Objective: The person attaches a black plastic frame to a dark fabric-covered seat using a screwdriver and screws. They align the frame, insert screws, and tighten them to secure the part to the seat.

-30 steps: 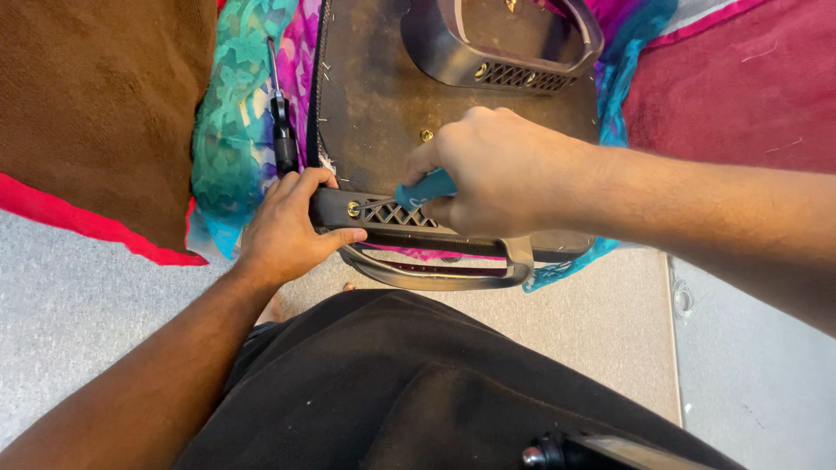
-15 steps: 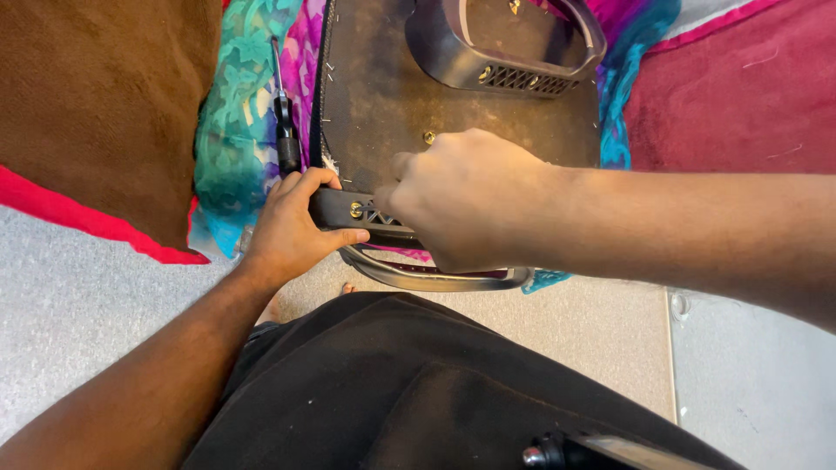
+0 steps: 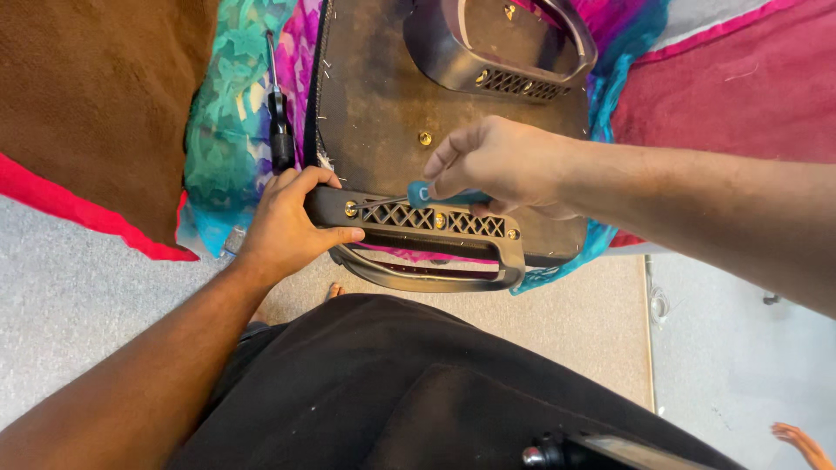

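A dark upholstered seat panel (image 3: 383,96) lies underside up on colourful cloth. A black plastic armrest bracket (image 3: 418,252) with lattice holes is fixed along its near edge by brass screws. My left hand (image 3: 287,222) grips the bracket's left end. My right hand (image 3: 501,165) holds a small blue-handled tool (image 3: 435,196) whose thin metal tip reaches toward the brass screw (image 3: 350,209) at the bracket's left. A second black armrest bracket (image 3: 496,52) sits at the panel's far edge.
A black-handled screwdriver (image 3: 279,122) lies on the teal and pink cloth (image 3: 231,130) left of the panel. A brown cushion (image 3: 87,104) is at far left, a maroon cloth (image 3: 723,96) at right. Grey carpet (image 3: 70,313) and my dark trousers (image 3: 383,383) fill the foreground.
My right hand has lifted and shifted right off the bracket, exposing the blue-handled tool and the lattice. My left hand keeps its grip on the bracket's left end.
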